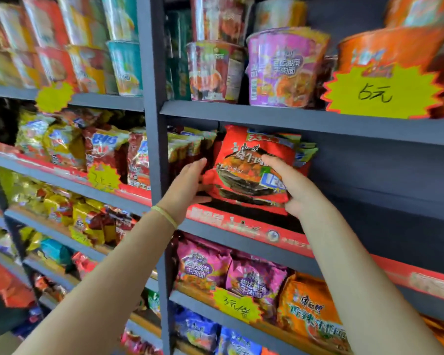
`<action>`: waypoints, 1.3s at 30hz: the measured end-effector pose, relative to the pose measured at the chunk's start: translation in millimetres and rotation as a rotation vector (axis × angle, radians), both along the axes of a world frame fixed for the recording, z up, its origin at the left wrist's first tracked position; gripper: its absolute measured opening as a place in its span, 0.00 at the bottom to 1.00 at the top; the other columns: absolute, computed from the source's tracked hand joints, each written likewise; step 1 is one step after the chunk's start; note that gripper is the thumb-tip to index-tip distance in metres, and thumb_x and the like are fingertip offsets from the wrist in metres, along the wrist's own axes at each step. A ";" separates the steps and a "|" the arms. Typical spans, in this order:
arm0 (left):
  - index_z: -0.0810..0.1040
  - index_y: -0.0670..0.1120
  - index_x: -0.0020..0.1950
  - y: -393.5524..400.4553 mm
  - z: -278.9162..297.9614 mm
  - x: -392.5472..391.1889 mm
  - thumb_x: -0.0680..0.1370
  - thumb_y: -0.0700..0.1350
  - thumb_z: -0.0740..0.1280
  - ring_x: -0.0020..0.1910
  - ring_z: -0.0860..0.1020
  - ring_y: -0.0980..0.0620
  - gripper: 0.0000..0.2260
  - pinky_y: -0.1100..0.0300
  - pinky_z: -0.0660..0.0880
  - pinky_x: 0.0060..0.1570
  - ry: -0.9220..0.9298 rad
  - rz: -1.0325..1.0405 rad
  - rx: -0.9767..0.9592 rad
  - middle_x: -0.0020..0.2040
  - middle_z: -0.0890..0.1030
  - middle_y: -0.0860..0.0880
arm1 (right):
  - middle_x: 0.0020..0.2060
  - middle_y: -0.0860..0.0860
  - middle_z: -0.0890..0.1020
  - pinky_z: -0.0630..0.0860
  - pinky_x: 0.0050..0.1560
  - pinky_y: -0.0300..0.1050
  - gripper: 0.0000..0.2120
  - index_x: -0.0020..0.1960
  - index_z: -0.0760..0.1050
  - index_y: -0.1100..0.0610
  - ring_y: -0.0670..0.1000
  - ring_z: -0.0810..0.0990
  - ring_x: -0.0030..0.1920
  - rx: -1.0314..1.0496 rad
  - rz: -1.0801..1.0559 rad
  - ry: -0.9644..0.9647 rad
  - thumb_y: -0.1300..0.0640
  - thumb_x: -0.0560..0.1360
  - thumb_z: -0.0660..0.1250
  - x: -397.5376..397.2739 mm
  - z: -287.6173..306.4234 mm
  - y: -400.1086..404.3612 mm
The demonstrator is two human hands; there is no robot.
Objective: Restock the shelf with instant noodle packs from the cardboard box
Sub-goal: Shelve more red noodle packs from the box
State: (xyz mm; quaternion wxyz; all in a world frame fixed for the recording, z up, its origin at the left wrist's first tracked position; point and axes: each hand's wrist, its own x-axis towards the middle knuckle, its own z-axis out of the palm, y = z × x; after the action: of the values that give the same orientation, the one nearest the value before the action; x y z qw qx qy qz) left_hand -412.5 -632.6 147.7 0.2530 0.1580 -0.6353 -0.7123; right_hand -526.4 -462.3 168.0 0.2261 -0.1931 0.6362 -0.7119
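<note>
Hands: 2, left (pixel 187 185) and right (pixel 292 185) | red noodle pack (pixel 246 172): 1, gripped

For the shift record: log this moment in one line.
stage: placing | hands: both grip red noodle pack | at: middle shelf
</note>
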 end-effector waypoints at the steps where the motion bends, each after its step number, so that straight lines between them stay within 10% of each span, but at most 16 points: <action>1: 0.72 0.46 0.62 -4.4 -3.6 -4.6 0.82 0.53 0.61 0.50 0.79 0.49 0.14 0.51 0.78 0.50 -0.044 0.036 -0.050 0.55 0.80 0.45 | 0.52 0.52 0.86 0.78 0.62 0.55 0.28 0.60 0.80 0.50 0.53 0.85 0.53 -0.014 -0.028 0.023 0.44 0.63 0.81 -6.3 -2.9 -6.2; 5: 0.71 0.48 0.63 -15.9 -18.2 -14.9 0.66 0.59 0.69 0.58 0.76 0.48 0.29 0.48 0.76 0.60 -0.203 0.088 -0.409 0.62 0.75 0.44 | 0.51 0.55 0.86 0.83 0.48 0.50 0.30 0.61 0.75 0.52 0.53 0.87 0.46 0.005 -0.195 0.130 0.50 0.63 0.82 -23.7 -3.8 -47.4; 9: 0.63 0.51 0.76 -32.9 -23.6 -28.5 0.76 0.50 0.68 0.69 0.67 0.40 0.29 0.50 0.65 0.70 -0.313 0.109 -0.806 0.69 0.65 0.41 | 0.56 0.49 0.84 0.80 0.59 0.54 0.46 0.65 0.71 0.48 0.52 0.84 0.54 0.008 -0.249 0.270 0.38 0.50 0.82 -52.3 -19.2 -91.8; 13: 0.58 0.57 0.78 -42.4 -23.1 -43.4 0.77 0.49 0.66 0.70 0.66 0.39 0.30 0.57 0.68 0.65 -0.382 -0.029 -0.967 0.74 0.60 0.42 | 0.68 0.53 0.75 0.72 0.69 0.56 0.59 0.77 0.56 0.50 0.56 0.75 0.67 0.344 -0.260 0.412 0.34 0.54 0.80 -75.3 -29.7 -109.7; 17: 0.54 0.60 0.78 -43.8 -19.5 -55.2 0.77 0.49 0.66 0.71 0.64 0.37 0.33 0.53 0.70 0.64 -0.399 -0.078 -1.007 0.76 0.55 0.43 | 0.72 0.54 0.69 0.71 0.69 0.60 0.78 0.78 0.53 0.48 0.59 0.71 0.70 0.687 -0.258 0.486 0.16 0.34 0.66 -102.1 -41.2 -117.1; 21: 0.52 0.61 0.78 -40.6 -18.0 -62.8 0.78 0.48 0.65 0.74 0.59 0.33 0.33 0.44 0.64 0.69 -0.323 0.018 -1.093 0.79 0.49 0.43 | 0.58 0.49 0.79 0.79 0.57 0.51 0.42 0.69 0.69 0.51 0.54 0.79 0.58 0.718 -0.207 0.597 0.35 0.62 0.78 -68.0 -17.7 -109.1; 27: 0.41 0.62 0.79 -42.3 -16.5 -82.0 0.78 0.52 0.65 0.77 0.53 0.33 0.39 0.45 0.65 0.70 -0.482 -0.141 -1.186 0.79 0.35 0.41 | 0.66 0.57 0.73 0.72 0.53 0.47 0.54 0.78 0.45 0.63 0.59 0.76 0.64 0.718 -0.324 0.531 0.43 0.70 0.76 -73.0 -22.1 -112.4; 31: 0.37 0.63 0.78 -44.6 -22.2 -88.3 0.78 0.53 0.66 0.78 0.49 0.34 0.42 0.43 0.65 0.70 -0.535 -0.146 -1.255 0.78 0.33 0.40 | 0.72 0.59 0.66 0.70 0.49 0.42 0.54 0.79 0.46 0.63 0.58 0.75 0.64 0.780 -0.276 0.540 0.42 0.70 0.76 -71.0 -17.4 -110.2; 35: 0.40 0.64 0.78 -47.0 -24.2 -89.1 0.78 0.53 0.67 0.78 0.52 0.35 0.41 0.45 0.65 0.70 -0.524 -0.137 -1.224 0.79 0.35 0.41 | 0.72 0.60 0.65 0.74 0.52 0.44 0.43 0.78 0.55 0.61 0.58 0.72 0.67 0.737 -0.374 0.594 0.47 0.73 0.73 -53.7 -15.3 -89.9; 39: 0.51 0.61 0.79 -45.3 -17.4 -81.1 0.79 0.50 0.65 0.75 0.61 0.37 0.34 0.51 0.66 0.69 -0.428 -0.085 -1.128 0.80 0.50 0.41 | 0.50 0.50 0.77 0.74 0.44 0.43 0.09 0.56 0.71 0.53 0.53 0.79 0.53 0.348 -0.471 0.766 0.56 0.78 0.66 -9.4 -10.3 -67.3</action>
State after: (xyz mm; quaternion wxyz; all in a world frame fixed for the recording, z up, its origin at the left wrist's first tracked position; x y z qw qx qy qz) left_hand -493.6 -677.9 130.3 0.1358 0.1137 -0.9576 -0.2274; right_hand -535.8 -529.6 157.7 -0.1628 -0.2514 0.8097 -0.5046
